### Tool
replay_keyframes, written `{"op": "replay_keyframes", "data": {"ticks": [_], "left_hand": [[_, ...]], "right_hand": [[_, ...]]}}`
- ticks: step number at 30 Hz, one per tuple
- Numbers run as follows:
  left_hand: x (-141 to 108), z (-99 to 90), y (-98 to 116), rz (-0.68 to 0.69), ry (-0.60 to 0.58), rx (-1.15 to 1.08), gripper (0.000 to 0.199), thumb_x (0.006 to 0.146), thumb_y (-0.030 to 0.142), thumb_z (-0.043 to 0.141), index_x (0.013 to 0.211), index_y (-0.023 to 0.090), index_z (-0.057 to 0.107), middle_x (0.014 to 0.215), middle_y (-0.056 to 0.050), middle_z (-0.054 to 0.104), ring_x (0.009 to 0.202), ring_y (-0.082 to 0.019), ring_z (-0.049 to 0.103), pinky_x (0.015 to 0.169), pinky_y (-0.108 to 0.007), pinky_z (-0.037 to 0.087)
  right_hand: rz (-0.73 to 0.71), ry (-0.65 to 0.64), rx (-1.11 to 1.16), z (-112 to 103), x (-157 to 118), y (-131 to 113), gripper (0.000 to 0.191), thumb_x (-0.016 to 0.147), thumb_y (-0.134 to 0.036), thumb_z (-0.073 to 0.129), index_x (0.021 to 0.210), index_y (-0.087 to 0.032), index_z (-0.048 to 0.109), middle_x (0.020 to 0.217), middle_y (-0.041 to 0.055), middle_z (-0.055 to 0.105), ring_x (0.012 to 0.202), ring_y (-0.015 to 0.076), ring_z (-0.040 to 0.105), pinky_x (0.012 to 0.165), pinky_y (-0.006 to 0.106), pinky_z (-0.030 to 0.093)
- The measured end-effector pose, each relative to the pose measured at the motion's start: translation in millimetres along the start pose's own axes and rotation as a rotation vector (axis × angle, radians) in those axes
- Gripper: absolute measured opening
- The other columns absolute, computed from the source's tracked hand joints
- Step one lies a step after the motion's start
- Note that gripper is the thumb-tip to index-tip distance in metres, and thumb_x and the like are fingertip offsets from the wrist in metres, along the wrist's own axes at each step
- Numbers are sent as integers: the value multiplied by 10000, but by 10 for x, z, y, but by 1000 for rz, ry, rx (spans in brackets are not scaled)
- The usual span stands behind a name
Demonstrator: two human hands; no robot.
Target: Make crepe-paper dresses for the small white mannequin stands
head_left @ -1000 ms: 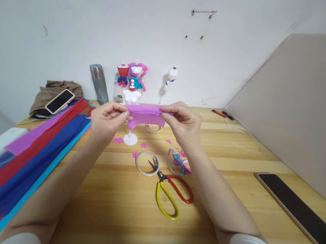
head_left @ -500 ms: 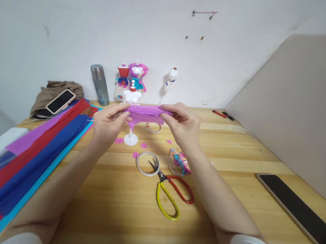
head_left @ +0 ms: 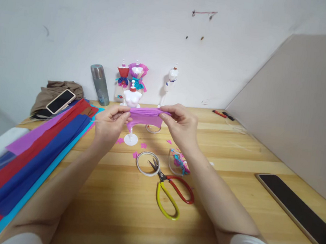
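Note:
A strip of purple crepe paper or thin cloth [head_left: 145, 116] is stretched level between my two hands, its upper edge gathered in folds and its lower part hanging loose. My left hand [head_left: 110, 122] pinches the left end between thumb and fingers. At the other end, my right hand [head_left: 180, 125] grips it the same way. Just behind the strip stands a small white mannequin bust [head_left: 132, 97]; its middle is covered by the purple piece, and its round base [head_left: 131, 139] shows below. Scissors [head_left: 169, 186] with one red and one yellow handle lie beneath, blades over a tape roll [head_left: 148, 163].
Dressed mini mannequins [head_left: 137, 73] and a flask [head_left: 99, 85] stand by the wall. Red, blue and purple sheets [head_left: 43, 154] cover the left side, near a phone [head_left: 61, 101]. Another phone [head_left: 297, 209] lies right. Purple scraps [head_left: 144, 145] and a small container of colourful bits [head_left: 180, 163] are mid-table.
My hands have drawn slightly closer together, and the purple strip has lowered a little, showing more of the bust. Both hands keep their pinch.

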State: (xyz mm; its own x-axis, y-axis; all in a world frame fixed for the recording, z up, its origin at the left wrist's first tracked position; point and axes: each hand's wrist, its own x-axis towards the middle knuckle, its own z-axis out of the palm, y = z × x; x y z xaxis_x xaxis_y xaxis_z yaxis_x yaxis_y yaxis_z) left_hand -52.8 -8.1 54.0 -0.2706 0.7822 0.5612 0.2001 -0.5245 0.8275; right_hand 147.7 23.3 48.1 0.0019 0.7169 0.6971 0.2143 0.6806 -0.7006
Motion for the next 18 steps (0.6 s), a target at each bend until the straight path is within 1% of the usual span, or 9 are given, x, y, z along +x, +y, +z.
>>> {"op": "replay_keyframes", "data": {"ticks": [5,11,15,18], "left_hand": [[-2,-7,-15,-2,-14,-10,113,731,226,716,816,153,731,646,-7,715,605,-140,713,610,-230,589],[-1,5,-32,-29,-15,-11,101,722,218,709,794,147,722,607,-5,701,577,-143,706,562,-221,575],[-2,26,-30,-59,11,-38,98,689,225,721,752,152,708,607,-9,708,580,-156,716,549,-227,580],[1,39,-17,-79,22,-64,119,664,246,743,725,154,702,600,-12,711,582,-174,725,543,-244,591]], "right_hand": [[-10,-11,-42,-5,5,1,61,794,-255,681,777,-220,727,758,15,684,687,158,601,659,318,474],[28,-4,-39,10,4,14,63,786,-248,671,767,-199,706,766,15,672,678,144,583,655,312,450],[127,-25,-32,12,4,9,88,771,-278,678,748,-193,681,706,5,666,640,142,582,624,303,440],[229,-43,26,7,15,2,120,745,-306,690,739,-188,671,632,-6,656,581,143,595,582,294,446]]}}
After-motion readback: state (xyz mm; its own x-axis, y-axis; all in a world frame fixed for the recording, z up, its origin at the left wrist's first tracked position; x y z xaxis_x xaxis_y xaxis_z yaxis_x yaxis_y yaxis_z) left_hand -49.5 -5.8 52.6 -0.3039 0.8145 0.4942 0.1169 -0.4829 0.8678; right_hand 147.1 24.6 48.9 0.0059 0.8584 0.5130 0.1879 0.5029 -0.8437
